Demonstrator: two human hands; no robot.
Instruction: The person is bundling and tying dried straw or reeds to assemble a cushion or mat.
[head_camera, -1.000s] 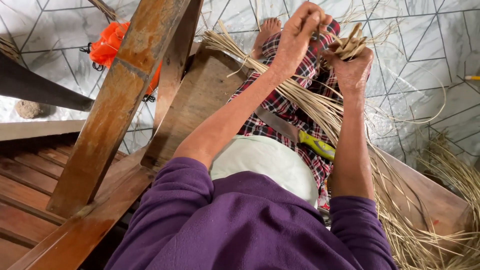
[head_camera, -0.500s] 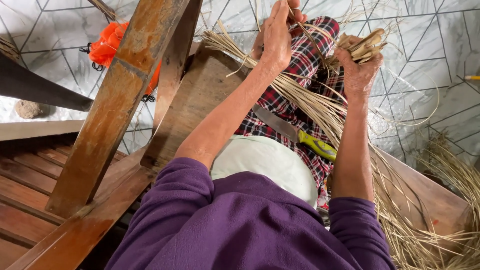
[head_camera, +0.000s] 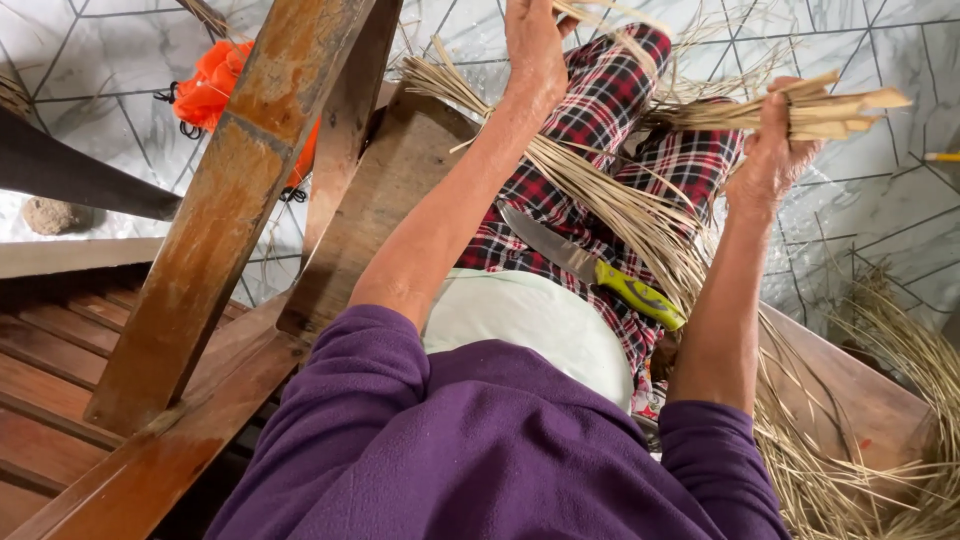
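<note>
Over the lap, both hands are raised and busy with straw. Right hand (head_camera: 770, 160) has its fingers wrapped tight round a bundle (head_camera: 800, 108) of flat pale strips, cut ends jutting out to the right, level and fairly even. Left hand (head_camera: 535, 45) is up at the top edge of view, closed round a few thin strands (head_camera: 600, 15), though its fingertips run out of frame, so exactly how they pinch I cannot tell. Between the hands a long sheaf (head_camera: 610, 200) drapes across the checked trousers (head_camera: 610, 110), fanning out at the far end near the wooden beam (head_camera: 230, 210). On the lap, just beside that sheaf, lies a knife (head_camera: 590, 268) with a yellow-green handle, blade pointing left, touched by neither hand.

To do this well, I'd judge the right hand must keep the bundle squeezed firmly near the cut ends so they stay flush, while the left draws its strands out straight and taut, not across the others, or they will tangle and drag neighbours loose. Mind the knife: bare forearms pass right over that blade, so lift clear instead of sweeping low. More loose straw (head_camera: 890, 420) piles by the bench at right, well apart from the hands, and an orange rag (head_camera: 215, 90) sits on the tiled floor beyond the beam.
</note>
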